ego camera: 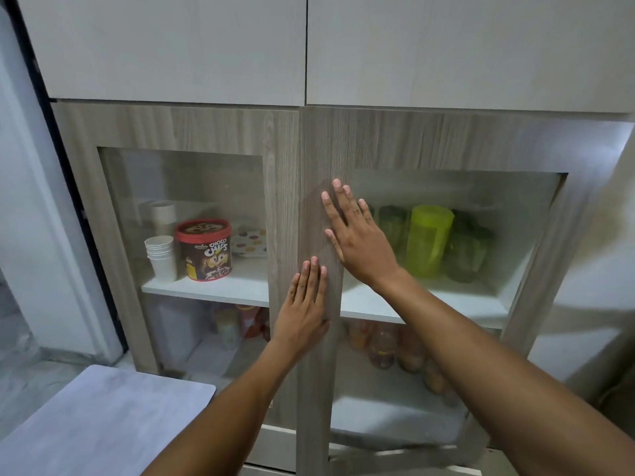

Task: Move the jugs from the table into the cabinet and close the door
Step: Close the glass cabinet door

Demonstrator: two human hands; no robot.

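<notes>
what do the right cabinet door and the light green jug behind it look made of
Right cabinet door: matte wood-grain frame, probably laminate, around a clear pane, glass or acrylic. Light green jug: looks like translucent plastic, since light glows through its wall.

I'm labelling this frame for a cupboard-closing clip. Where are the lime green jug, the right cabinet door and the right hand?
lime green jug [429,240]: head view, middle of its body behind the glass.
right cabinet door [319,149]: head view, wooden frame stile.
right hand [357,235]: head view, back of the hand.
</notes>
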